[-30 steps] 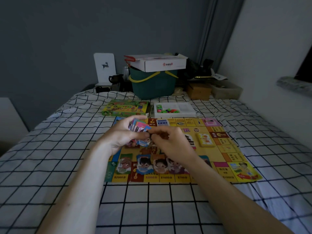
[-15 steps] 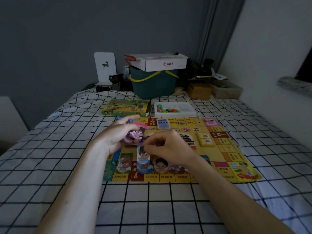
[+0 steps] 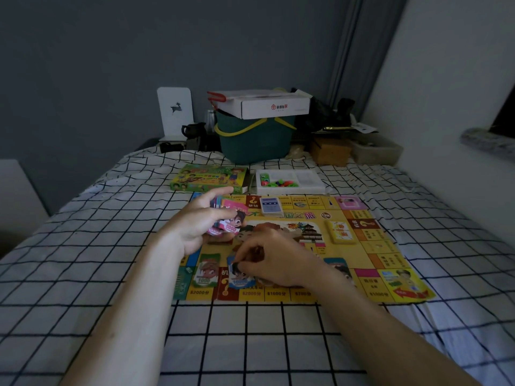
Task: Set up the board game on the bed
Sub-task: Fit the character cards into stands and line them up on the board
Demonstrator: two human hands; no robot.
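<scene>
The yellow game board (image 3: 370, 254) lies flat on the checked bed. My left hand (image 3: 199, 224) holds a fanned stack of play money (image 3: 230, 218) above the board's left side. Lower down, my right hand (image 3: 274, 260) pinches a blue play-money note (image 3: 239, 280) against the board's near edge, beside a green note (image 3: 207, 271) lying flat. More notes lie partly hidden under my right hand and wrist. A blue card deck (image 3: 271, 205) and a yellow card deck (image 3: 341, 232) rest on the board.
The green game box (image 3: 209, 178) and a white tray of coloured pieces (image 3: 289, 181) sit beyond the board. Behind them stand a green basket (image 3: 255, 140) under a white carton, a white deer stand and small boxes. A white wall runs along the right.
My right hand took a note from the stack in my left hand and carried it down to the row at the board's near edge. My left hand drifted slightly left.
</scene>
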